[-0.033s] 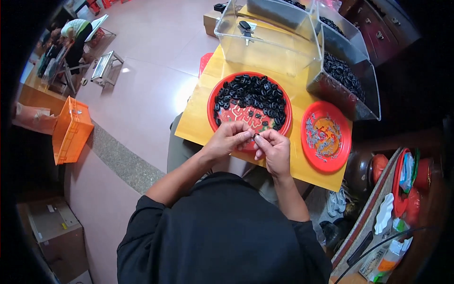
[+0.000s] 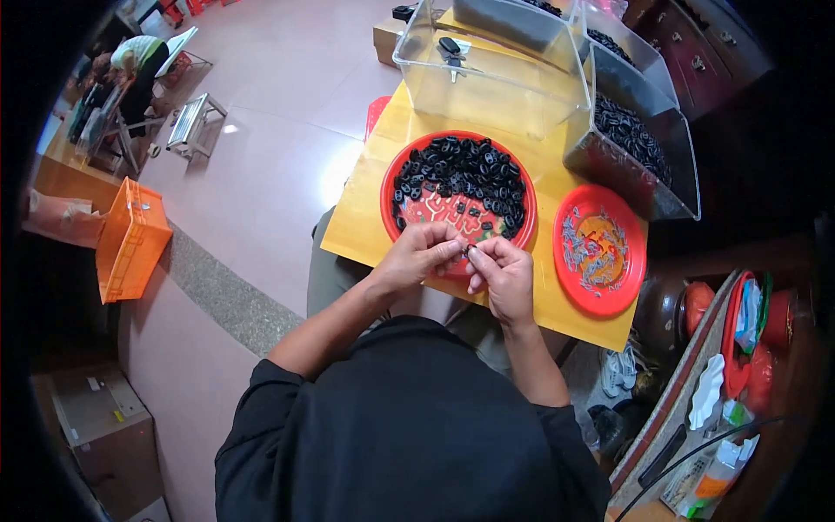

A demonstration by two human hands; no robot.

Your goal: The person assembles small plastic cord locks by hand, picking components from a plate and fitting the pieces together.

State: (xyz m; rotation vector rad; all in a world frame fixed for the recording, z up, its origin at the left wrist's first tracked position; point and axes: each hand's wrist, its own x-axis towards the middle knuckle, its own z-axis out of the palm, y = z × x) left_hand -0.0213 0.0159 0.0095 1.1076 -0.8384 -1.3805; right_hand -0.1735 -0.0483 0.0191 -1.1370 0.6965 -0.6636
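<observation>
Close to the near rim of a round red tray [image 2: 389, 193], my two hands meet fingertip to fingertip. My left hand [image 2: 424, 254] is closed in a pinch, and so is my right hand [image 2: 504, 274]. Between them they grip a small black plastic piece [image 2: 468, 250], mostly hidden by the fingers. Inside the tray lies a heap of similar black oval pieces [image 2: 465, 165] with holes, and a few sit apart on its patterned bottom. To the right, a smaller red plate [image 2: 570, 291] bears many thin, small greyish pieces [image 2: 578, 252].
The yellow-covered table [image 2: 348, 222] carries a clear plastic bin [image 2: 496, 96] with keys [image 2: 452, 56] seen at it, and another bin [image 2: 687, 174] of black pieces. An orange crate [image 2: 135, 244] stands left. A cluttered shelf [image 2: 674, 413] is at right; a person [image 2: 143, 65] bends far left.
</observation>
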